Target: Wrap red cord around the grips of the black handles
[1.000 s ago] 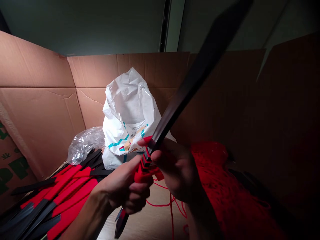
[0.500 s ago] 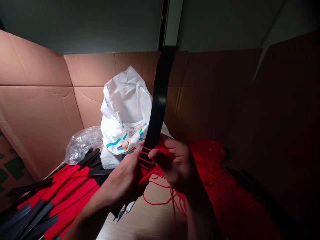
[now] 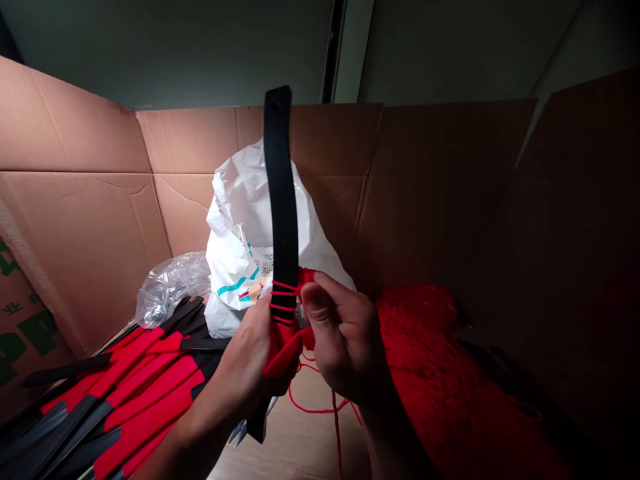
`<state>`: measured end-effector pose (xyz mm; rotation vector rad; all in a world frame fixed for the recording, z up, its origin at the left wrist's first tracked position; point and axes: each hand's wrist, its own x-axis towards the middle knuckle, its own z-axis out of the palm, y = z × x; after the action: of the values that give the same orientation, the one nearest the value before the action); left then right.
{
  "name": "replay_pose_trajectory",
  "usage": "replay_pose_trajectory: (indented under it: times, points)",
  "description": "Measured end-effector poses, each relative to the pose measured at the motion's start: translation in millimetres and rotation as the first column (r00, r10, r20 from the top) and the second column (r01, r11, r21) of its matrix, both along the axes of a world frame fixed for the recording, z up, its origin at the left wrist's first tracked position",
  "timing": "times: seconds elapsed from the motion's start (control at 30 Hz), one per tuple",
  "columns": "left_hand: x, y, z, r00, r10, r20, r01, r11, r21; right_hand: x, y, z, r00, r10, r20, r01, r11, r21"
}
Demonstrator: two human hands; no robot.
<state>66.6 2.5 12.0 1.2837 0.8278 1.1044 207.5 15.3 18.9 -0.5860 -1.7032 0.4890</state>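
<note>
A flat black strip (image 3: 283, 193) with a small hole near its top end stands nearly upright between my hands. My left hand (image 3: 253, 350) is closed around its lower part, where red cord (image 3: 283, 308) circles the strip in spaced turns above a tighter red wrap. My right hand (image 3: 345, 333) pinches a bunched length of red cord or fabric beside the strip, thumb pressed on the fingers. Red strands hang below my hands toward the tabletop. The strip's lower end shows under my left hand.
Several black strips with red wrapping (image 3: 150, 387) lie piled at left. A large heap of red cord (image 3: 425, 353) is at right. Behind stand a white plastic bag (image 3: 230, 233) and a clear plastic bag (image 3: 173, 287). Cardboard walls (image 3: 90, 220) surround the wooden surface (image 3: 310, 433).
The strip's top has swung left, toward upright, and its lower end now shows below. My right hand has drawn slightly away from the strip with the red material.
</note>
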Motion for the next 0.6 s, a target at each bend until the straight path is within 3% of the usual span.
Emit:
replay_pose_trajectory:
  times: [0.2,0.4,0.5,0.6]
  points:
    - [4.6,-1.2,0.0,0.988,-0.127,0.088,0.132,0.99,-0.046,-6.6,1.3,-4.1,0.988,0.008,-0.156,-0.023,0.996,-0.091]
    - [1.8,-1.9,-2.3,0.988,-0.137,0.07,0.138,0.99,-0.008,-4.2,-1.9,-2.0,0.991,-0.021,-0.135,0.001,0.989,-0.151]
    - [1.5,-4.3,-0.2,0.991,-0.124,0.048,0.124,0.992,0.016,-4.6,-4.1,1.3,0.99,-0.085,-0.112,0.07,0.99,-0.125]
    - [-2.2,0.0,-1.3,0.982,-0.184,0.046,0.189,0.971,-0.145,-4.2,-5.9,4.4,0.995,-0.08,-0.053,0.076,0.994,-0.075]
